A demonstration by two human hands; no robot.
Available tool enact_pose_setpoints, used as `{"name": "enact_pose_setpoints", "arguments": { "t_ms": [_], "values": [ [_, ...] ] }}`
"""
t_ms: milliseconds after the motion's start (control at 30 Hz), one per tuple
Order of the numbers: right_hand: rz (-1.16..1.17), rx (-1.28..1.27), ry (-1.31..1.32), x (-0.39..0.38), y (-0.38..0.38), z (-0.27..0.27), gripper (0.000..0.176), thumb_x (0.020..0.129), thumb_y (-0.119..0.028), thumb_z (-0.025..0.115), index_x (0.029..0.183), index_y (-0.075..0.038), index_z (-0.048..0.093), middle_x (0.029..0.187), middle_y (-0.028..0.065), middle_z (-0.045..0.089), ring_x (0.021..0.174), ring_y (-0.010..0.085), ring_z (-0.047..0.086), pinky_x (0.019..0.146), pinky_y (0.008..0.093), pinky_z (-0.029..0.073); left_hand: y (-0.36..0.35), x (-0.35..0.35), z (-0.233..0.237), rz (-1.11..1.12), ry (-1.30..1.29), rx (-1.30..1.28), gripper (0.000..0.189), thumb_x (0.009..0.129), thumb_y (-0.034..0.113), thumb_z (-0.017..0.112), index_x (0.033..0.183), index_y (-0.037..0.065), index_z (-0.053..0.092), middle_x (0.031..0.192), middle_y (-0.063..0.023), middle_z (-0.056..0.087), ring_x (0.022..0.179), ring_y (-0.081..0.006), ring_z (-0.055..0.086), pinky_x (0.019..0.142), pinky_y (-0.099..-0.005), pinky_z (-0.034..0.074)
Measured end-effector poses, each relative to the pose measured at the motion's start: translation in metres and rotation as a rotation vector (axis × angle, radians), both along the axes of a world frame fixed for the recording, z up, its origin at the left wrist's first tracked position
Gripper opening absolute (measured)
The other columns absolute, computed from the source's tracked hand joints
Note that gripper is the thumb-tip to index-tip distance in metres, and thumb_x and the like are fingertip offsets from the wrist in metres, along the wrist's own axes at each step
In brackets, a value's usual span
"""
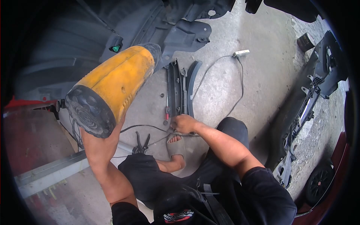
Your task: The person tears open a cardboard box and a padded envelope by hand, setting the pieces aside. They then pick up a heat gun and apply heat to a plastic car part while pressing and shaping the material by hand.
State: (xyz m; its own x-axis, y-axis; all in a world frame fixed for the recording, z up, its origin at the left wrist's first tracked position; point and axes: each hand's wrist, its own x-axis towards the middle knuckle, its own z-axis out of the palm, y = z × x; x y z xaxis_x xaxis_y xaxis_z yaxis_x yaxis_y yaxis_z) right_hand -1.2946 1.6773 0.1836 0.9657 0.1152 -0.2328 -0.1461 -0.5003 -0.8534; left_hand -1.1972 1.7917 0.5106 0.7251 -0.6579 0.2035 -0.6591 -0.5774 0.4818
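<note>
A yellow and black power tool (122, 77) looms large at the left, held up in front of the dark plastic liner (56, 56). My left hand (119, 122) is closed on it, with most of the fingers hidden behind its body. Lower down, my right hand (182, 123) is curled at the bottom end of narrow black trim pieces (175, 88) on the floor, close to a black cable (144, 126). What its fingers hold is hidden. A screwdriver with a red handle (167, 112) lies beside the trim.
Black-handled pliers (140, 142) lie near my left knee, by a metal beam (52, 172). A white power strip (241, 53) is on the concrete. A long black bumper (296, 116), a dark can (306, 42) and a wheel (319, 183) are at the right.
</note>
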Motion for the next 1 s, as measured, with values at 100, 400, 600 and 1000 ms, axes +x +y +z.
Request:
{"name": "enact_pose_setpoints", "arguments": {
  "t_ms": [100,400,600,1000],
  "values": [
    [-0.007,0.028,0.011,-0.001,0.001,0.008,0.035,0.089,-0.031,0.053,0.095,0.001,0.067,0.098,0.0237,0.067,0.102,0.0393,0.061,0.091,0.0468,0.046,0.009,0.001,-0.002,0.045,-0.094,0.036,0.034,0.084,0.001,0.072,0.114,-0.005,0.058,0.108,-0.0102,0.064,0.098,-0.0179,0.06,0.088,-0.0303,0.047],
    [-0.01,-0.001,0.05,-0.001,-0.001,0.019,0.033,0.085,-0.025,0.053,0.095,0.001,0.07,0.1,0.0218,0.068,0.102,0.0379,0.063,0.091,0.044,0.048,0.008,-0.005,0.002,0.143,0.067,-0.079,0.032,0.087,0.003,0.069,0.115,-0.008,0.057,0.107,-0.0119,0.063,0.093,-0.0182,0.059,0.082,-0.0295,0.048],
    [-0.016,0.001,0.066,0.004,-0.004,0.013,0.031,0.084,-0.024,0.054,0.095,0.0,0.071,0.103,0.0203,0.069,0.104,0.0369,0.062,0.09,0.0428,0.048,0.036,0.027,-0.002,0.059,0.015,-0.036,0.04,0.091,0.016,0.069,0.121,-0.007,0.056,0.102,-0.0078,0.063,0.07,-0.0087,0.046,0.056,-0.0209,0.034],
    [-0.006,0.045,0.021,0.01,0.007,0.003,0.031,0.086,-0.024,0.052,0.092,0.001,0.07,0.099,0.0221,0.068,0.099,0.0389,0.063,0.089,0.0458,0.048,0.018,-0.014,0.01,0.219,0.145,-0.026,0.031,0.088,0.006,0.069,0.115,-0.006,0.058,0.105,-0.0083,0.062,0.092,-0.0154,0.056,0.083,-0.026,0.046]
  ]
}}
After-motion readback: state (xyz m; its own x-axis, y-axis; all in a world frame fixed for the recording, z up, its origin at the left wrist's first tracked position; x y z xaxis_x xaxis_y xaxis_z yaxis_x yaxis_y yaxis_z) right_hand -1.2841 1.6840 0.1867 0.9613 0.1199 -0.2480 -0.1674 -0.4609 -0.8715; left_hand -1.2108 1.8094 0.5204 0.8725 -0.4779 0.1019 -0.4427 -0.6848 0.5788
